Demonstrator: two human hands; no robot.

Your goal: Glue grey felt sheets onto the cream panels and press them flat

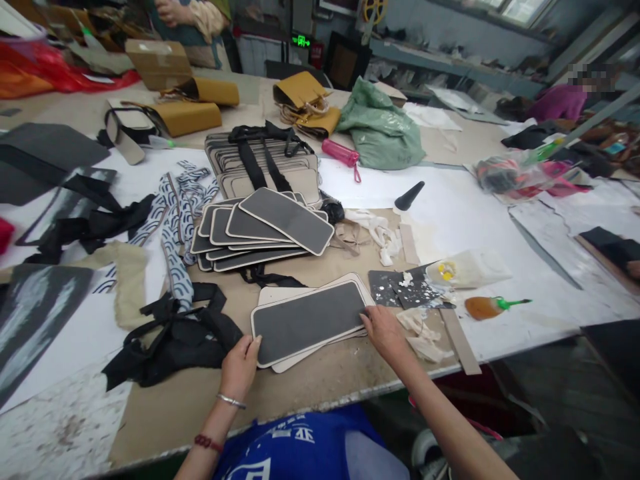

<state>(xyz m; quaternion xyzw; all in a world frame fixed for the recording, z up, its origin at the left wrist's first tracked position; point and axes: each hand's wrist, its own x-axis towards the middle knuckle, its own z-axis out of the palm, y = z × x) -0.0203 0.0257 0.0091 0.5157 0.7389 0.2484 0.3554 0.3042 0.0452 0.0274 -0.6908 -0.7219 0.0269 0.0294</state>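
A dark grey rounded rectangular panel with a cream border point(307, 321) lies slightly askew over a beige panel point(285, 363) near the table's front edge. Its left end is pinched by my left hand point(241, 367), which wears a bracelet. At the right end, the fingers of my right hand point(386, 331) close on the same panel's edge. Just behind sits a fanned pile of similar grey panels point(280, 223). Farther back is a stack of beige panels point(295, 180) with black straps on it. Black fabric strips point(185, 337) lie beside my left hand.
Right of my hands are a glue-spattered black sheet point(395, 290), a flat beige strip point(460, 343) and an amber bottle with green nozzle point(483, 307). Blue-white patterned strips point(175, 260) lie left. Mustard pieces point(193, 119) and a green bag point(380, 127) are behind. Other people stand farther off.
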